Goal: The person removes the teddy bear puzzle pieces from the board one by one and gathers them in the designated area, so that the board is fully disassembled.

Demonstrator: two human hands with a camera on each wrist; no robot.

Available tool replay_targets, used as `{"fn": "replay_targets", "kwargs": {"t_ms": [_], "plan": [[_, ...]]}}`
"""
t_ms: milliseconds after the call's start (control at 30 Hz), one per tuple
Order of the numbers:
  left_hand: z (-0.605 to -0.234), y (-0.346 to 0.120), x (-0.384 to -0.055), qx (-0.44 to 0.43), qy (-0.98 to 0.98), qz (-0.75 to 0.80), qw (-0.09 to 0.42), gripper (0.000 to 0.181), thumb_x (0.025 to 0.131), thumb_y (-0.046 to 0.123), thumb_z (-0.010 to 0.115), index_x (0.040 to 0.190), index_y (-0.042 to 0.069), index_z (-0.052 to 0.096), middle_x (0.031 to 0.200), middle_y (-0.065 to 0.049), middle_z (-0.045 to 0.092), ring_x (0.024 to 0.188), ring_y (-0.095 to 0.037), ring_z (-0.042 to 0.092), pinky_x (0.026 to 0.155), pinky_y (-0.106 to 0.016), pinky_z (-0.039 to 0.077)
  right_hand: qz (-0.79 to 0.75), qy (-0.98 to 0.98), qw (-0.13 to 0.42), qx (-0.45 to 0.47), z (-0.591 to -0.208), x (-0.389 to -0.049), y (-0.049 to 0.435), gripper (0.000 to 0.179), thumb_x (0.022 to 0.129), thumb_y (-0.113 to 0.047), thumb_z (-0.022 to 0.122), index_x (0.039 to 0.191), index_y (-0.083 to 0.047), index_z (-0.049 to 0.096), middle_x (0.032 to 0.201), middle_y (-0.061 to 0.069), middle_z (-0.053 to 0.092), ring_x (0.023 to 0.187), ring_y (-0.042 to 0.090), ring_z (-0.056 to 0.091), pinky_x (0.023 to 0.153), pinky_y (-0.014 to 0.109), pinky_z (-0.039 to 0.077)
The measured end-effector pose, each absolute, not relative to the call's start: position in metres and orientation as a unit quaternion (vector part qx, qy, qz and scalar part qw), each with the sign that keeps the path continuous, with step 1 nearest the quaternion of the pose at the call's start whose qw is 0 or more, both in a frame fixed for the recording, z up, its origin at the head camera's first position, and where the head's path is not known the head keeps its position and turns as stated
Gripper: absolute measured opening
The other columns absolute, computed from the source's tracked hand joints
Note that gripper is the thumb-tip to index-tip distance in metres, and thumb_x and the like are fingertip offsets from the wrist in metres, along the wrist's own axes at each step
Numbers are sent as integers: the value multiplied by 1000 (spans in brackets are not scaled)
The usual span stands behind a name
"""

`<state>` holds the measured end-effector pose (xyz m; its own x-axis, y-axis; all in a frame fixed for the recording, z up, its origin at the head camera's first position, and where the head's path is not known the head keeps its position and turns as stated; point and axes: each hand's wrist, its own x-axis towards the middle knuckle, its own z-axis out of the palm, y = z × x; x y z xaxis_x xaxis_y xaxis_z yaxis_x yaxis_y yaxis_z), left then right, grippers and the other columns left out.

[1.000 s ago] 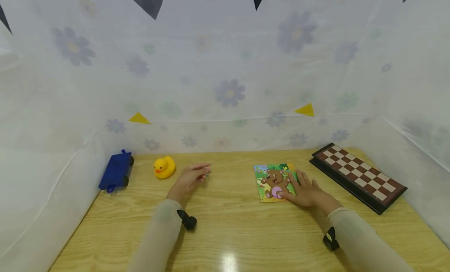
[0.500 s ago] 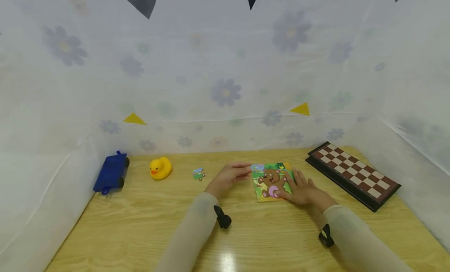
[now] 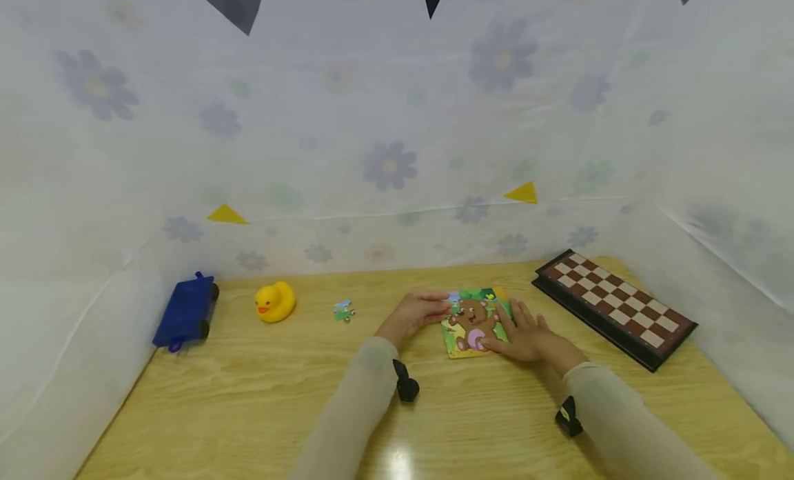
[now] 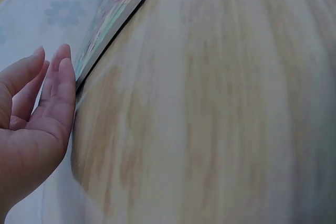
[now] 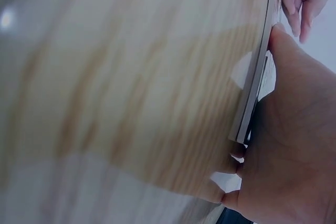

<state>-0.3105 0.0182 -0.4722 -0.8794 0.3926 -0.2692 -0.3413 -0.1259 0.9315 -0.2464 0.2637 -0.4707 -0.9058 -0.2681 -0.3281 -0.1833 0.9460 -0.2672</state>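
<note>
A square picture puzzle (image 3: pixel 473 336) with a brown bear lies flat on the wooden table. My right hand (image 3: pixel 530 336) rests on its right side, fingers spread and thumb across the lower part of the picture. At the puzzle's left edge, the fingers of my left hand (image 3: pixel 414 314) touch or nearly touch the upper corner. In the left wrist view, that hand (image 4: pixel 44 100) has its fingers extended beside the puzzle's edge (image 4: pixel 113 38), holding nothing. A small loose puzzle piece (image 3: pixel 343 311) lies on the table left of my left hand.
A yellow rubber duck (image 3: pixel 275 302) sits at the back left, beside a blue toy cart (image 3: pixel 185 313) by the left wall. A folded chessboard (image 3: pixel 611 304) stands to the right of my right hand. White flowered sheeting (image 3: pixel 391 107) closes off the back and sides.
My left hand has moved right, from beside the loose puzzle piece to the puzzle's left edge, leaving the piece on the table. My right hand has stayed on the puzzle. The view has turned slightly.
</note>
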Motion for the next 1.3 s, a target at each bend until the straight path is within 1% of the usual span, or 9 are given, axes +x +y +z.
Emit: {"fn": "replay_targets", "kwargs": {"t_ms": [233, 333, 533, 633, 800, 900, 1000, 1067, 1300], "plan": [[-474, 24, -311, 11, 621, 747, 238, 32, 88, -6, 61, 120, -7, 61, 101, -14, 69, 78, -10, 66, 76, -24, 56, -109, 970, 186, -115, -472, -249, 259, 105, 83, -81, 25, 152, -7, -6, 152, 28, -14, 140, 43, -13, 105, 69, -7], [-475, 25, -310, 5, 621, 748, 233, 32, 88, -6, 61, 120, -7, 62, 102, -16, 68, 75, -8, 66, 73, -21, 56, -113, 969, 190, -113, -469, -247, 258, 106, 83, -81, 26, 152, -6, -5, 152, 29, -14, 140, 43, -13, 105, 69, -7], [-476, 25, -307, 17, 633, 740, 227, 33, 88, -7, 60, 121, -7, 61, 111, -23, 65, 76, -9, 66, 72, -21, 56, -104, 971, 189, -107, -472, -246, 257, 106, 83, -81, 25, 152, -5, -2, 153, 28, -13, 140, 43, -11, 106, 68, -7], [-476, 26, -306, 21, 639, 733, 231, 34, 88, -7, 60, 123, -6, 60, 116, -23, 63, 79, -10, 67, 71, -21, 55, -102, 971, 187, -108, -471, -244, 256, 104, 85, -79, 26, 152, -4, -1, 153, 28, -12, 140, 44, -10, 106, 69, -6], [-474, 29, -305, 9, 634, 736, 237, 36, 88, -7, 61, 124, -6, 59, 111, -23, 65, 78, -13, 67, 66, -19, 55, -105, 969, 190, -120, -463, -239, 252, 101, 88, -74, 29, 151, -2, 0, 152, 31, -11, 139, 46, -10, 105, 70, -6], [-471, 32, -304, 8, 625, 741, 243, 37, 89, -6, 60, 126, -7, 57, 110, -25, 64, 86, -20, 68, 72, -21, 56, -110, 968, 192, -122, -461, -238, 254, 101, 88, -75, 28, 151, -1, 0, 151, 33, -10, 138, 47, -10, 104, 70, -7], [-467, 35, -303, 11, 621, 744, 247, 40, 90, -4, 60, 130, -7, 53, 115, -26, 62, 98, -26, 66, 82, -27, 55, -103, 968, 196, -115, -459, -239, 256, 102, 87, -77, 25, 151, -3, -3, 151, 31, -12, 139, 45, -11, 106, 68, -6], [-465, 37, -303, 10, 618, 746, 249, 42, 90, -3, 59, 132, -7, 50, 118, -25, 61, 104, -29, 63, 87, -30, 53, -108, 969, 191, -113, -459, -240, 256, 101, 87, -76, 26, 151, -3, -3, 151, 32, -12, 139, 46, -11, 105, 69, -7], [-463, 39, -304, -15, 613, 751, 246, 41, 91, -4, 58, 131, -7, 51, 120, -24, 60, 108, -30, 62, 89, -34, 53, -100, 972, 181, -108, -459, -242, 256, 96, 89, -72, 30, 152, -6, 2, 152, 32, -7, 139, 47, -6, 103, 73, -2]]}}
